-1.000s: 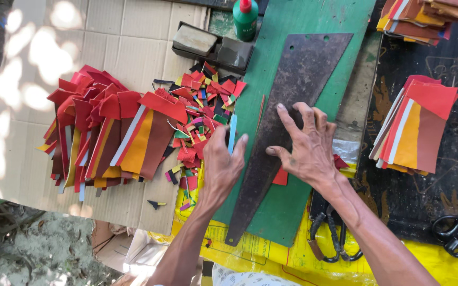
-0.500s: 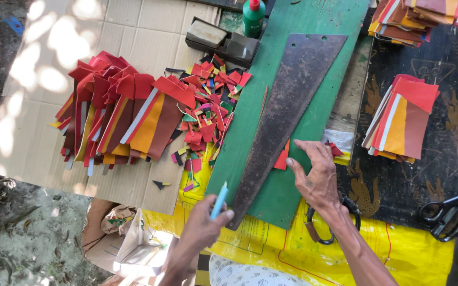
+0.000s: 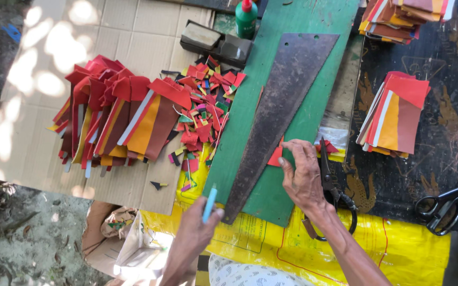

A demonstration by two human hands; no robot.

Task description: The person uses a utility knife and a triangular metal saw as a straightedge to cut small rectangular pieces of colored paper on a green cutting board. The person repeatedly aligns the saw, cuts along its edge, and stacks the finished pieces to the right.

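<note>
Since a second ago both hands have drawn back off the long rusty triangular metal plate toward the person's body. Now the left hand is curled shut around a slim light-blue pen-like tool, whose tip sticks up past the knuckles, just beside the plate's narrow point. On the other side, the right hand has its fingers bent and partly closed, pinching the edge of a small red paper scrap that lies against the plate's right edge on the green wooden board. Just right of those fingers lie black-handled scissors, touching the wrist side of the hand. Well beyond the left hand's fingertips sits a heap of small red and multicoloured paper offcuts, and further left a fanned stack of red, orange and brown paper strips on pale cardboard. Well right of the right hand rests a second fanned stack of red and orange sheets.
</note>
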